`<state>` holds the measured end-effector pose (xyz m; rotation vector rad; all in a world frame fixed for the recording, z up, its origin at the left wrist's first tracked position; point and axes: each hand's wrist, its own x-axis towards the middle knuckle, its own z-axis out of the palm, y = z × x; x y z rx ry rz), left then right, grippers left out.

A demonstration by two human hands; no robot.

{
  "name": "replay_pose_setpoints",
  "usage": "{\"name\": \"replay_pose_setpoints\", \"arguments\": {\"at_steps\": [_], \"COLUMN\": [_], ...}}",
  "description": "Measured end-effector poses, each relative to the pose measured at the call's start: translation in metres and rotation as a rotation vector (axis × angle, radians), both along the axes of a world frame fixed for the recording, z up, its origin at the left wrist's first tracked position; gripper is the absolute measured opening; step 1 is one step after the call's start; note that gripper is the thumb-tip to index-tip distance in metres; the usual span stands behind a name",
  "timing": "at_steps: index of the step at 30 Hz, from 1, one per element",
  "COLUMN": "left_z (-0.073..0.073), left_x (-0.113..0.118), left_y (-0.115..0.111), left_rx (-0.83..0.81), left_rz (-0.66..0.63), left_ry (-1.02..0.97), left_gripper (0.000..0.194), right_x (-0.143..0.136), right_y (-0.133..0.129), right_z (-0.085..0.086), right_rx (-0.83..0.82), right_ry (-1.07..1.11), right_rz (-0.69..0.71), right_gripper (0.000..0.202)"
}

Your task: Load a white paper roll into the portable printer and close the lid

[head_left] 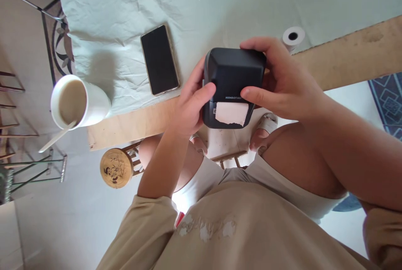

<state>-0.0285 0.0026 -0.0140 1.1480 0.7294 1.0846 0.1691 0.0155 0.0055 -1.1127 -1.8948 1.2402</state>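
Note:
A black label printer [237, 71] with a rounded lid is held up between both hands at the table's near edge. A torn strip of white paper [231, 113] sticks out of its front slot. My left hand [194, 100] grips the printer's left side, thumb on the casing and the other fingers mostly hidden. On the right side, my right hand [279, 79] clasps it with the thumb near the front and the index finger along the far top corner. A white paper roll [293, 37] with a dark core stands just beyond my right hand.
A smartphone [159, 60] with a dark screen lies on the pale green tablecloth [220, 6], left of the printer. At the table's left corner stands a white cup [94, 102] of light brown drink with a spoon [58, 137] in it. Below is a round wooden stool [116, 168].

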Motion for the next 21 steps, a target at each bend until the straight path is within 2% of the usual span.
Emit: {"name": "replay_pose_setpoints", "arguments": {"at_steps": [4, 9, 13, 17, 21], "left_z": [-0.004, -0.005, -0.004, 0.002, 0.005], "left_x": [0.003, 0.007, 0.005, 0.004, 0.005], "left_y": [0.005, 0.005, 0.003, 0.001, 0.001], "left_rx": [-0.026, -0.169, -0.146, -0.128, -0.179], "left_rz": [0.036, 0.14, 0.207, 0.191, 0.138], "left_ry": [-0.031, -0.035, -0.014, -0.045, -0.151], "left_gripper": [0.05, 0.039, 0.037, 0.032, 0.03], "right_x": [0.002, -0.001, -0.004, -0.003, -0.002], "right_y": [-0.001, -0.003, -0.004, -0.004, -0.005], "right_z": [-0.003, -0.002, 0.003, 0.009, 0.013], "right_rx": [0.065, 0.156, 0.278, 0.441, 0.398], "right_ry": [0.004, -0.07, -0.112, -0.175, -0.099], "right_rz": [-0.009, -0.088, -0.086, -0.002, -0.068], "right_gripper": [0.062, 0.064, 0.056, 0.07, 0.071]}}
